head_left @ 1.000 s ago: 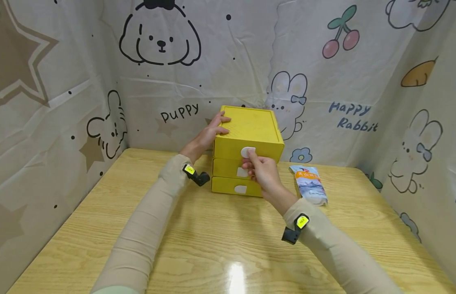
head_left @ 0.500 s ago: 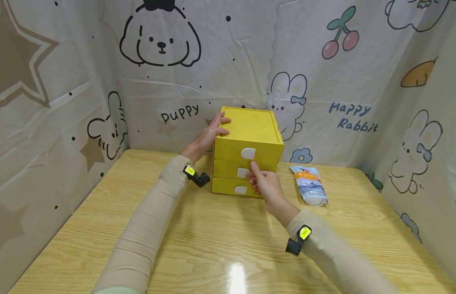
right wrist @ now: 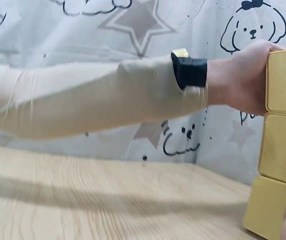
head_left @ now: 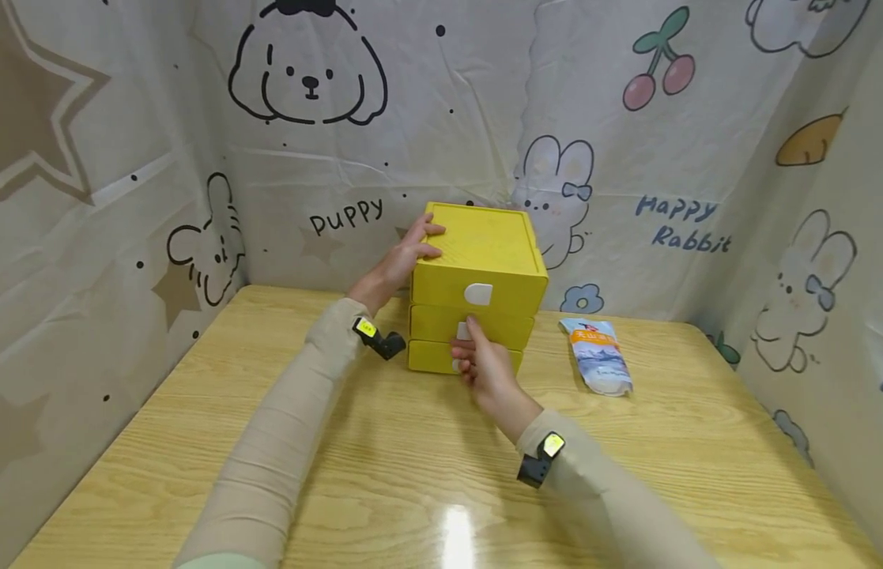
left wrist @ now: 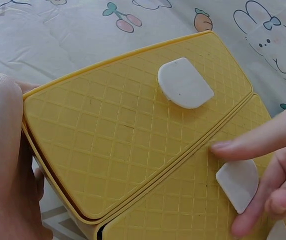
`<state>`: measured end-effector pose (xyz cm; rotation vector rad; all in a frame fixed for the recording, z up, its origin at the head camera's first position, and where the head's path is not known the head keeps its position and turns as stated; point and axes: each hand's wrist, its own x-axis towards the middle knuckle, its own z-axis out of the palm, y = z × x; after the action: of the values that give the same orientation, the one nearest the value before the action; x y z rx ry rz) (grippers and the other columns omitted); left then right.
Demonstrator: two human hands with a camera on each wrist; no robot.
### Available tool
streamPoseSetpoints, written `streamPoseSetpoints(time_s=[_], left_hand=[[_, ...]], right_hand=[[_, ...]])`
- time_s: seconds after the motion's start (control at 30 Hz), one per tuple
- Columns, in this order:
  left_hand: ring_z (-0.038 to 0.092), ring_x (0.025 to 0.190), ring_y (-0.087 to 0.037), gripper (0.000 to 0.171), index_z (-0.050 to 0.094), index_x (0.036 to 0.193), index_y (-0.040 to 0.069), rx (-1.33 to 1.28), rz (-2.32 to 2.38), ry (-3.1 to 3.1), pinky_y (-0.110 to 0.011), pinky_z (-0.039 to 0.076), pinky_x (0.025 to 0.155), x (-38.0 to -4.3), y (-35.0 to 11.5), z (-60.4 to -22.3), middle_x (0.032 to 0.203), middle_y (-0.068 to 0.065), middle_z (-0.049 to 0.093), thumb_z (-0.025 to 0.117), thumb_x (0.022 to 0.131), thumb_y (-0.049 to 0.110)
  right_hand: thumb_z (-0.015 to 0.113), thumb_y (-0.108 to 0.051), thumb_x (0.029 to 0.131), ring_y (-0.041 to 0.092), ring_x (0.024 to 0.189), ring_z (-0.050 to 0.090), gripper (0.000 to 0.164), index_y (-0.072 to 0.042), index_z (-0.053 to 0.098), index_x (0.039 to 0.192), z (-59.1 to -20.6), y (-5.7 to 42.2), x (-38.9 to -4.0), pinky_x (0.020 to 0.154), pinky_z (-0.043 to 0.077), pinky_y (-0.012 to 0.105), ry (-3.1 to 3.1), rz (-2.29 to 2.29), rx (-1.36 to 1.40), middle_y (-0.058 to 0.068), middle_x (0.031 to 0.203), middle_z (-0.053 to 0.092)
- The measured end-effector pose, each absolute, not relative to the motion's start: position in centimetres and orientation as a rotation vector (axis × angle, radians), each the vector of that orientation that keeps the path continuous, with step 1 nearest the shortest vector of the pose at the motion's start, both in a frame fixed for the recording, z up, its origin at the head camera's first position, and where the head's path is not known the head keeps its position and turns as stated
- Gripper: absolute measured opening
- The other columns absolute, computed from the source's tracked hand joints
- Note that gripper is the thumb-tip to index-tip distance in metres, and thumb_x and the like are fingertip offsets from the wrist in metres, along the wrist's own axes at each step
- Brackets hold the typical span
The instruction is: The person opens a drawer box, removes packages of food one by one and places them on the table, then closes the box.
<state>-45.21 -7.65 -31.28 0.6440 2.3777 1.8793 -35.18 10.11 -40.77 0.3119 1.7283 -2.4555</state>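
Observation:
A yellow three-tier drawer box stands on the table with its drawers pushed in. My left hand rests on its upper left edge, fingers laid over the top. In front of the middle drawer is my right hand. The left wrist view has that hand's thumb above the middle drawer's white handle and a finger below it, without a visible pinch. The top drawer's white handle is uncovered. The bottom handle is mostly hidden behind my right fingers.
A blue and white packet with an orange band lies right of the drawer box. A wooden table extends in front. Printed cloth hangs behind and along both sides.
My right hand has left the top drawer's handle and moved down and left to the middle drawer's handle. The left hand stays on the drawer box.

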Motion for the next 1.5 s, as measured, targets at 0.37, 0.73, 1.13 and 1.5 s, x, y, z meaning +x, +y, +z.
streamPoseSetpoints(time_s=[0.37,0.73,1.13,1.5], left_hand=[[-0.002,0.154,-0.009,0.059,0.04,0.157,0.012,0.639,1.872,2.388,-0.039,0.003,0.123,-45.3,-7.6,-31.4,0.172,0.01,0.003,0.049,0.099,0.023],[0.0,0.155,-0.01,0.059,0.041,0.156,0.014,0.616,1.879,2.394,-0.04,0.004,0.123,-45.0,-7.6,-31.4,0.172,0.01,0.005,0.05,0.099,0.025],[-0.002,0.154,-0.009,0.057,0.041,0.156,0.014,0.62,1.87,2.402,-0.04,0.002,0.123,-45.0,-7.5,-31.3,0.172,0.011,0.004,0.048,0.1,0.025],[-0.003,0.155,-0.009,0.055,0.044,0.154,0.015,0.614,1.877,2.384,-0.042,0.002,0.124,-44.9,-7.6,-31.3,0.172,0.012,0.005,0.049,0.101,0.025]], right_hand=[[0.068,-0.043,0.1,0.002,0.045,0.044,0.047,0.003,0.072,0.091,-42.9,9.7,-36.5,0.044,0.033,0.018,1.701,-2.598,0.201,-0.004,0.057,0.058],[0.069,-0.04,0.098,0.001,0.043,0.044,0.042,0.0,0.072,0.083,-43.2,9.4,-36.5,0.042,0.033,0.017,1.708,-2.62,0.245,-0.004,0.056,0.057],[0.068,-0.037,0.099,0.001,0.042,0.044,0.041,-0.001,0.073,0.079,-43.0,9.3,-36.2,0.042,0.032,0.018,1.734,-2.638,0.259,-0.003,0.054,0.056],[0.069,-0.037,0.098,0.002,0.042,0.044,0.041,-0.001,0.073,0.079,-43.0,9.4,-35.9,0.042,0.033,0.017,1.779,-2.623,0.271,-0.003,0.054,0.056]])
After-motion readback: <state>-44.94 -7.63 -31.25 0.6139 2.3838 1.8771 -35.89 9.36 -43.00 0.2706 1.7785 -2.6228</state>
